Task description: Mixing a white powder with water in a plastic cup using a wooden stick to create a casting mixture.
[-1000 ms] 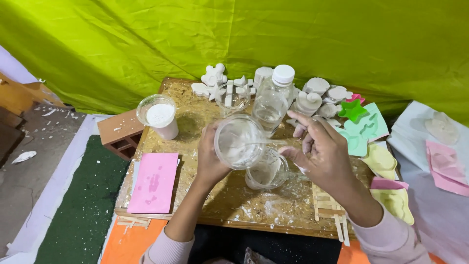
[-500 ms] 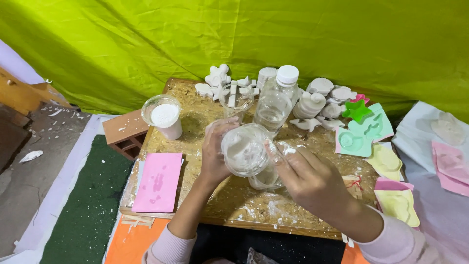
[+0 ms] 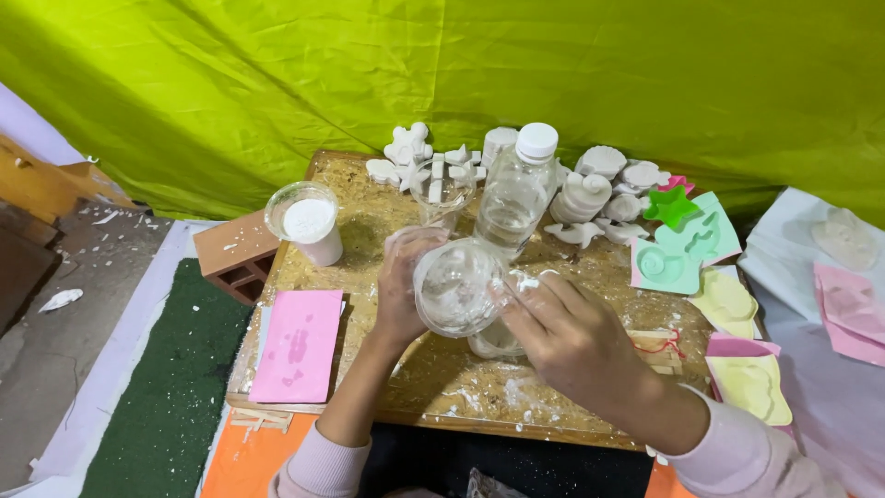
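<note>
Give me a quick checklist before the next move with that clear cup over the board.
1. Left hand grips the tilted clear cup: ok.
2. Right hand at the cup's rim, fingers touching it: ok.
3. Second clear container directly under the cup: ok, though partly hidden.
4. What is left inside the cup: cannot tell, only white residue shows.
5. Water bottle capped and upright behind: ok.
6. Cup of white powder stands apart from both hands: ok.
</note>
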